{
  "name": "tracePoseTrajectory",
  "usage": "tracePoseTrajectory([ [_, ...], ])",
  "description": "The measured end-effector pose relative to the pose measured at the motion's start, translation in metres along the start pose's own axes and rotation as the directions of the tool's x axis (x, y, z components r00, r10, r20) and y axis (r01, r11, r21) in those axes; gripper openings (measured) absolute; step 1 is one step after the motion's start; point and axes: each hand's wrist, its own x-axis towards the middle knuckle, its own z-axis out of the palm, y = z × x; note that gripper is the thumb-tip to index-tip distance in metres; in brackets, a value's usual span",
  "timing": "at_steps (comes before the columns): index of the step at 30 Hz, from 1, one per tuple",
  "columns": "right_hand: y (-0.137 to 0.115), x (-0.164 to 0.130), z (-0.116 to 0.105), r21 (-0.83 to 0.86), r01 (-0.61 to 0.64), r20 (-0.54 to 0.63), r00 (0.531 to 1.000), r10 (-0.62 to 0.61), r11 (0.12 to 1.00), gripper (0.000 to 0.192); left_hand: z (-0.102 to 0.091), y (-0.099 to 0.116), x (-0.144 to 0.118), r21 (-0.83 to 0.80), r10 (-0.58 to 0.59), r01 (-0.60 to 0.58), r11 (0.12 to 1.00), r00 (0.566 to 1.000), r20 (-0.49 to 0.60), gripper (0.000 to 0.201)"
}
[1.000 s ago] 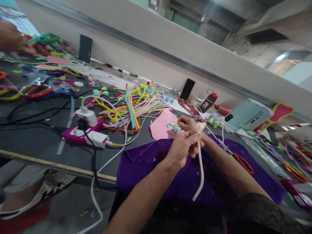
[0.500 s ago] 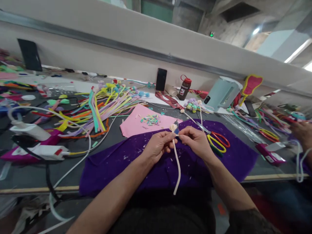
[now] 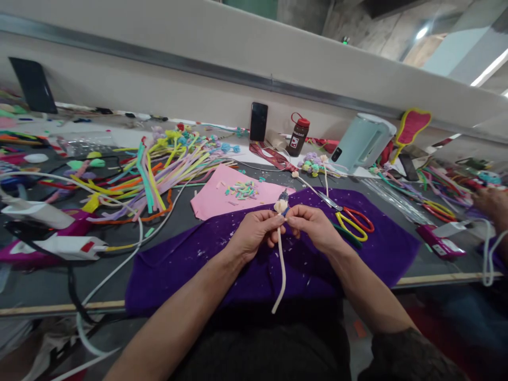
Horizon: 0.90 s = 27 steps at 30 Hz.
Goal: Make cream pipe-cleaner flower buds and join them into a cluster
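Observation:
My left hand [image 3: 254, 235] pinches the top of a cream pipe cleaner [image 3: 280, 270] whose upper end is coiled into a small bud. The stem hangs down toward my lap. My right hand [image 3: 313, 227] meets it from the right, fingertips closed on the same stem just under the bud, with a small dark bit showing between the fingers. Both hands hover over a purple cloth [image 3: 190, 264] spread on the table. A pink sheet [image 3: 216, 193] with small coloured pieces lies just beyond them.
Yellow and red-handled scissors [image 3: 353, 222] lie on the cloth to the right. A heap of coloured pipe cleaners [image 3: 159, 169], glue guns and cables sit left. A phone [image 3: 258, 121], bottle [image 3: 296, 135] and pale kettle [image 3: 363, 143] stand at the back. Another person's hand [image 3: 490, 203] works at far right.
The view swung right and steadied, so the table now lies level. My hands stayed together on the cream pipe cleaner and lifted slightly toward the pink sheet.

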Motion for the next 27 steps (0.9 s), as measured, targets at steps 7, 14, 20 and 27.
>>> tracePoseTrajectory([
  [7,0.007,0.004,-0.006,0.303,-0.171,0.131,0.982,0.137,0.937,0.019,-0.001,0.003,-0.004,-0.012,-0.009,0.010,1.000,0.999,0.052,0.023],
  [14,0.014,0.006,-0.007,0.468,-0.205,0.230,0.968,0.105,0.860,0.022,-0.001,0.002,-0.004,-0.024,-0.026,0.027,0.999,0.999,0.040,0.021],
  [20,0.018,0.007,-0.003,0.485,-0.191,0.233,0.969,0.084,0.854,0.023,-0.002,0.002,-0.004,-0.025,-0.027,0.028,0.999,0.999,0.034,0.022],
  [27,0.011,0.001,0.004,-0.090,0.254,-0.179,0.947,-0.266,0.963,0.012,-0.006,0.003,-0.002,-0.033,-0.057,0.056,0.998,0.998,-0.033,0.025],
])
